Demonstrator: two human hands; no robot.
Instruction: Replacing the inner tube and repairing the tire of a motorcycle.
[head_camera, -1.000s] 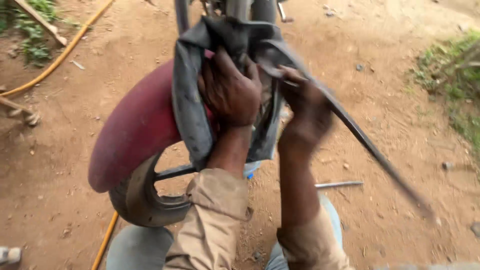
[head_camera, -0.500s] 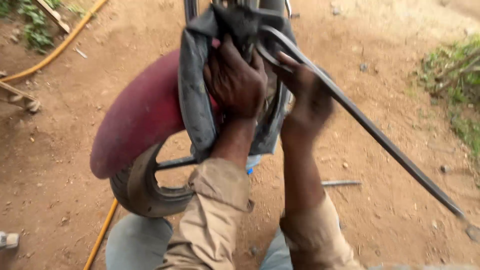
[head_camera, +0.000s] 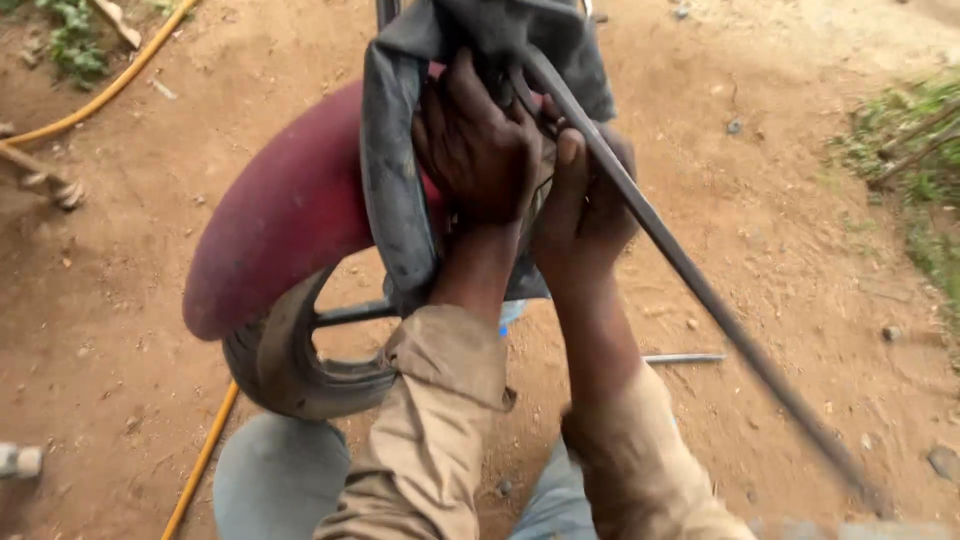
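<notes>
A motorcycle wheel with a worn black tyre (head_camera: 290, 375) stands under a dark red mudguard (head_camera: 285, 215). A grey rubber inner tube (head_camera: 392, 170) hangs draped over the wheel. My left hand (head_camera: 475, 150) presses on the tube and wheel beside the mudguard. My right hand (head_camera: 585, 195) grips a long dark metal lever bar (head_camera: 700, 285) that runs from the top of the wheel down to the lower right. What lies under the two hands is hidden.
Bare reddish dirt ground lies all around. A yellow hose (head_camera: 110, 85) runs at the upper left and another stretch (head_camera: 200, 460) at the lower left. A short metal rod (head_camera: 685, 358) lies on the ground at right. Grass (head_camera: 925, 170) grows at the right edge.
The view has closed in on the wheel. My right hand has slid up beside the left one, and the bar's far end has swung lower and nearer.
</notes>
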